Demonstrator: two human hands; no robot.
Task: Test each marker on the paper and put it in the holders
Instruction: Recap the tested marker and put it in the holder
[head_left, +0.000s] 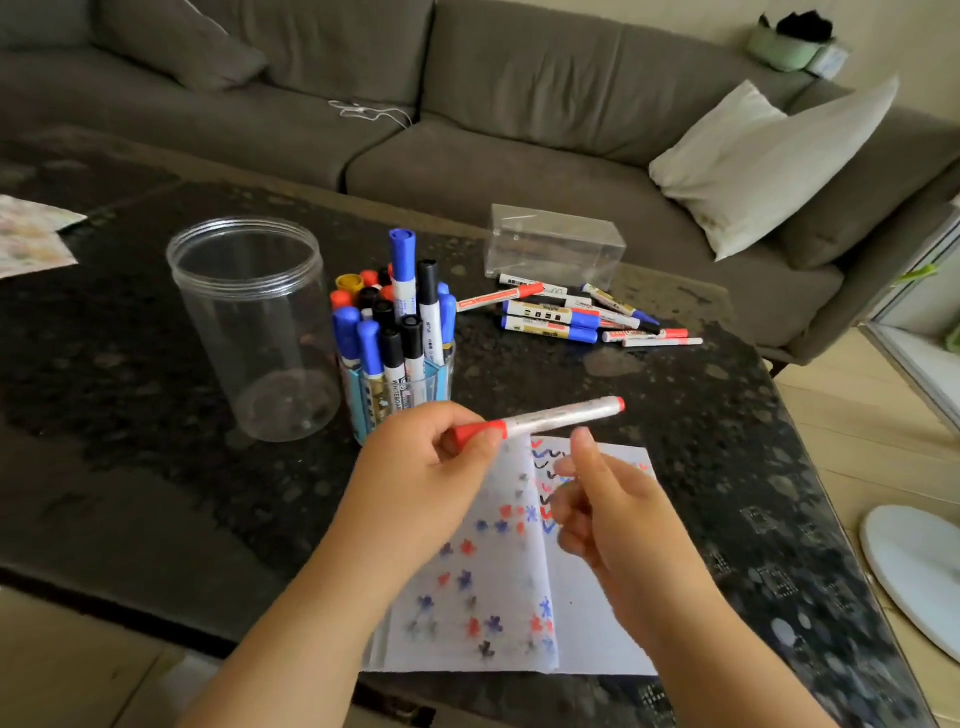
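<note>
Above the paper (519, 571), the left hand (431, 467) pinches the red marker (540, 421) by its capped end, barrel level and pointing away to the right, probably so the cap can be pulled off, or was just pushed on, between testing and storing. The right hand (608, 514) hovers just right of the barrel, apart from it, its fingers (582, 441) loosely curled and holding nothing. Beyond the paper stand the crowded marker holder (400, 395) and, left of it, the clear jar (249, 322); more loose markers (571, 317) lie on the table (130, 467) beyond the paper.

Head view, forward-down over table (156, 493)
</note>
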